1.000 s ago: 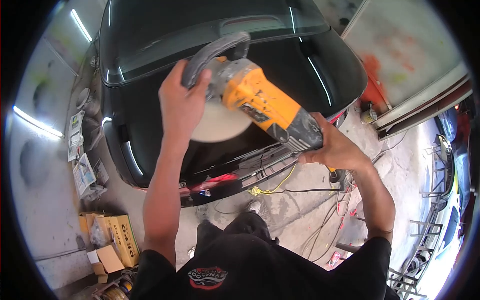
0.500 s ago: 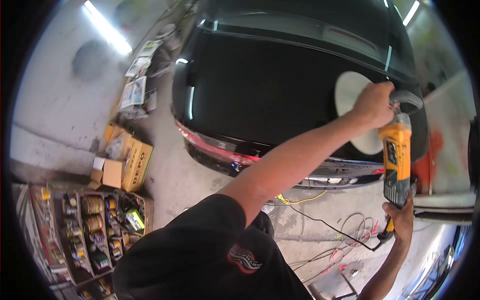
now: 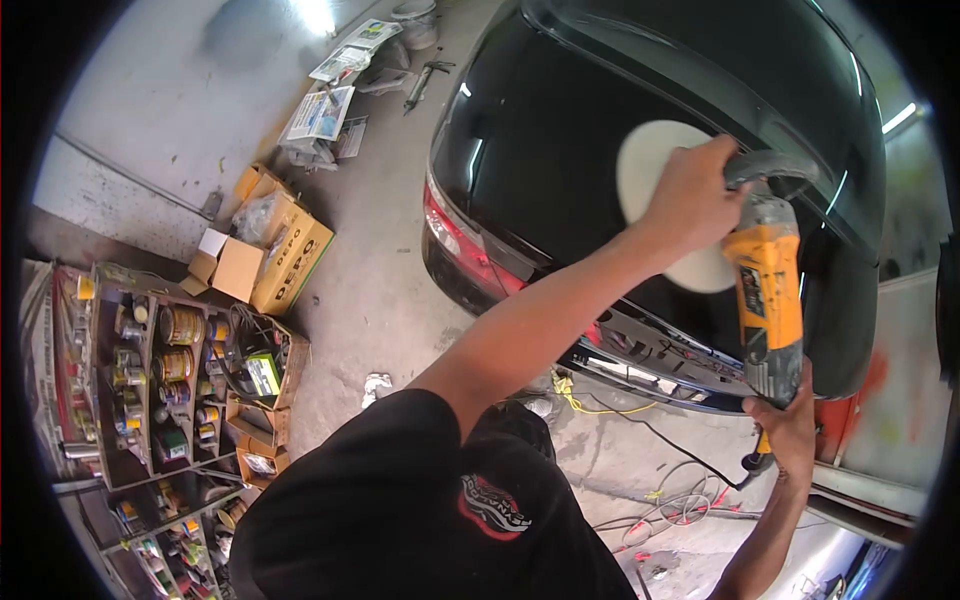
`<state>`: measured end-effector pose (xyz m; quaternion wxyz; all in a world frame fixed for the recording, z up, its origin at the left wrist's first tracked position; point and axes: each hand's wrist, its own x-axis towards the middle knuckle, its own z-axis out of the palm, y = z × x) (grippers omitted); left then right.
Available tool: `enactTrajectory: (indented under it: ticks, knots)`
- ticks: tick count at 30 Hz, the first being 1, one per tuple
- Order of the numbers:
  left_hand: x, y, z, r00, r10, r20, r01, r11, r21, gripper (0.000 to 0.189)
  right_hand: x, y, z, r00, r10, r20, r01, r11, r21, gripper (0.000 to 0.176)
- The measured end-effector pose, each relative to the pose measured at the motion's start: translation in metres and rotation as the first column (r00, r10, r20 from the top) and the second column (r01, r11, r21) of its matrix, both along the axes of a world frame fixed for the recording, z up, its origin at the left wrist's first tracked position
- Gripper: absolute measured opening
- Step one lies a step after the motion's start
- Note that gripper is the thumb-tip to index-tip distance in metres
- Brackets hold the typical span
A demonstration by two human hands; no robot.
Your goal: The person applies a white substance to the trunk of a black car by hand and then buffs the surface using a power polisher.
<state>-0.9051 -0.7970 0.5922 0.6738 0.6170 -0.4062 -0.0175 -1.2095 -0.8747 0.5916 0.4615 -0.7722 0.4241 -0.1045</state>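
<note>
An orange and black power polisher [image 3: 765, 275] with a round white pad [image 3: 650, 175] is over the black car's trunk lid [image 3: 560, 130]. My left hand [image 3: 697, 190] is wrapped round the polisher's front handle, beside the pad. Lower down, my right hand [image 3: 790, 425] grips the rear end of the polisher's body. The pad's face lies against or just over the dark panel; my left hand and forearm hide part of it. A black cord [image 3: 665, 445] runs from the polisher's rear toward the floor.
Cardboard boxes [image 3: 290, 255] stand left of the car. Shelves of cans [image 3: 180, 370] are at the lower left. Newspapers [image 3: 322, 112] and a caulking gun [image 3: 425, 85] lie by the wall. Coiled hoses [image 3: 680, 500] lie on the floor behind the bumper [image 3: 640, 375].
The view has turned and shifted, so the car appears farther right and tilted. The polisher, with both hands on it, has moved left across the trunk lid.
</note>
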Motion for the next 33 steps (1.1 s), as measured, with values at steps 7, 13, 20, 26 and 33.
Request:
enactTrajectory:
  ticks: [7, 13, 20, 26, 33]
  knots:
    - [0.067, 0.131, -0.017, 0.959, 0.28, 0.046, -0.283, 0.955, 0.084, 0.028, 0.092, 0.051, -0.005, 0.916, 0.388, 0.103, -0.384, 0.922, -0.055, 0.092]
    - [0.056, 0.202, -0.006, 0.926, 0.363, -0.105, -0.352, 0.93, 0.108, 0.018, 0.114, 0.083, 0.008, 0.878, 0.466, -0.11, -0.463, 0.885, 0.054, 0.095]
    - [-0.021, 0.177, 0.004, 0.938, 0.33, -0.104, -0.31, 0.935, 0.174, 0.016, 0.038, 0.059, -0.004, 0.84, 0.535, -0.089, -0.522, 0.842, 0.134, 0.096]
    - [-0.119, 0.091, 0.007, 0.975, 0.223, -0.009, -0.215, 0.949, 0.229, 0.016, -0.077, 0.007, -0.016, 0.915, 0.385, -0.125, -0.349, 0.906, 0.238, 0.101]
    - [-0.235, -0.024, 0.008, 0.999, 0.054, 0.007, -0.053, 0.957, 0.285, 0.013, -0.214, -0.06, -0.027, 0.969, 0.229, -0.092, -0.204, 0.953, 0.224, 0.103]
